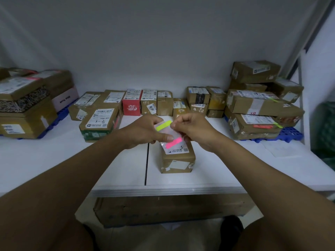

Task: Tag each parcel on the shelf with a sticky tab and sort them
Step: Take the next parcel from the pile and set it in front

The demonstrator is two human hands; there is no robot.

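1. A small clear sheet of sticky tabs (167,132), glossy, flat and thin, carrying a yellow-green strip and a neon pink strip, is held in the air directly above the lone parcel (177,156).
2. The left hand (143,132) grips the sheet's left edge, thumb lying flat along its lower side and fingers curled behind it.
3. The right hand (192,128) is at the sheet's right edge with its fingers curled in tight; the fingertips meet at the end of the yellow-green strip, pinching there.
4. The lone parcel is a brown cardboard box, oblong, with scuffed corners, a white printed label on top and a paler patch on its near face. It stands on the white shelf (217,169), just right of a dark seam in the surface.
5. Behind the lone parcel runs a row of small boxes (163,103), mostly brown card, one red, each with a white label.
6. Far left of the lone parcel sits a stack of larger cartons (27,109) on a blue plastic pallet.
7. Right of the lone parcel is a pile of taped, dented cartons (259,105), two showing yellow-green tabs at their edges.
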